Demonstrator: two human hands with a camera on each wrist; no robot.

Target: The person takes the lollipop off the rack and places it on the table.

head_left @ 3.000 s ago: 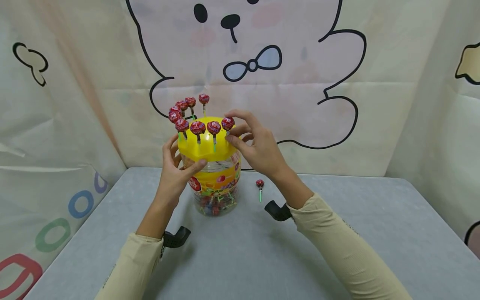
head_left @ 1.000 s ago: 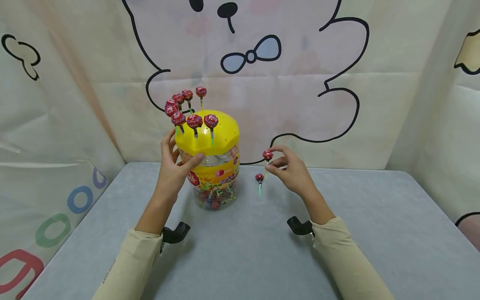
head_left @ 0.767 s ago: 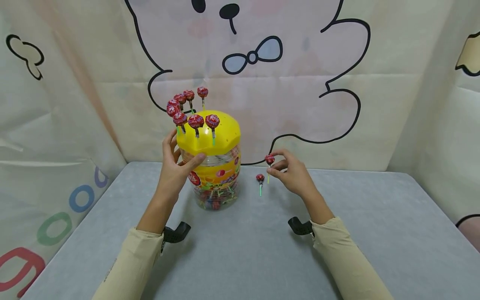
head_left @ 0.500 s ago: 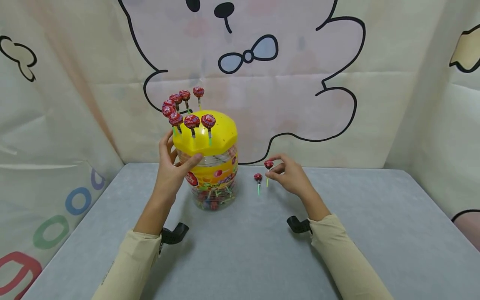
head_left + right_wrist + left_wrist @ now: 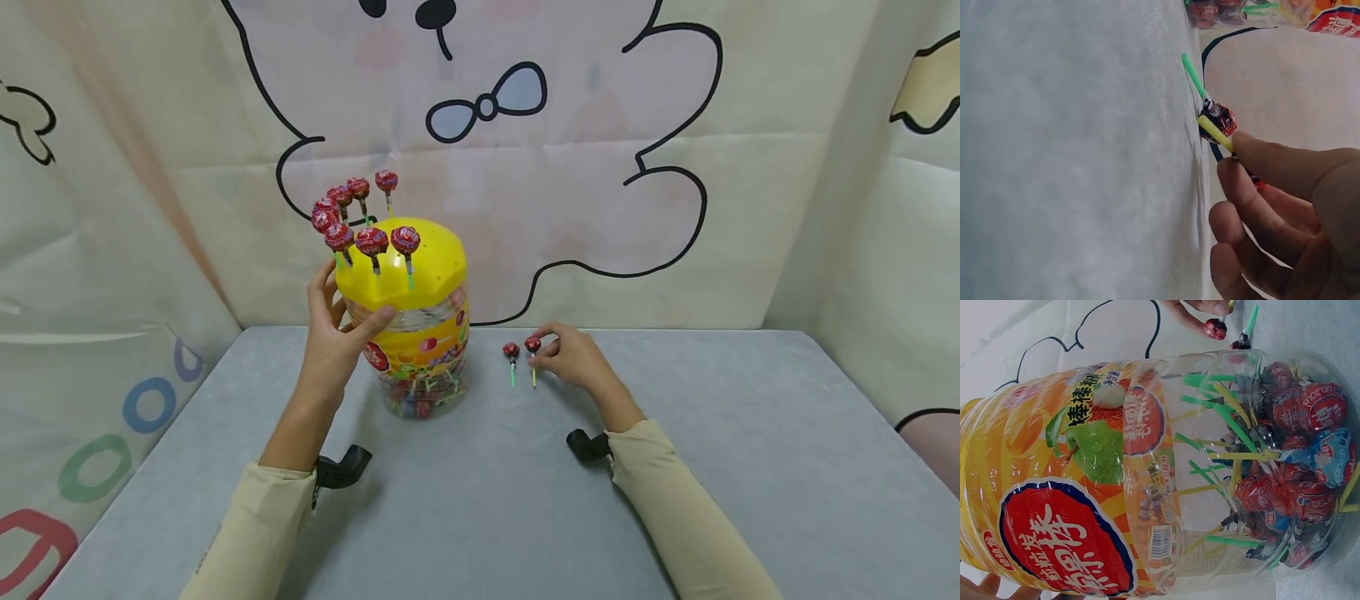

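Note:
My left hand (image 5: 335, 337) grips a clear candy jar (image 5: 420, 383) just under its yellow lid (image 5: 438, 271), thumb at the front and fingers round the left side. Several red-wrapped lollipops (image 5: 372, 242) stand in the lid's holes along its left and front. To the right of the jar, my right hand (image 5: 577, 360) pinches a lollipop with a yellow stick (image 5: 1215, 132) between thumb and index finger, low at the table. Just left of it, a green-stick lollipop (image 5: 512, 352) lies on the table. Inside the jar, the left wrist view shows more lollipops (image 5: 1316, 462).
A grey cloth-covered table (image 5: 480, 500) lies beneath both arms. Behind it hangs a pale backdrop (image 5: 750, 208) with a cartoon bear drawing. A black wrist camera mount (image 5: 343, 467) sits on the left wrist, another mount (image 5: 587, 446) on the right.
My right hand has taken a lollipop away from the lid's front right, then moved right and down with it to beside the lollipop on the table. The left hand has kept its grip on the jar.

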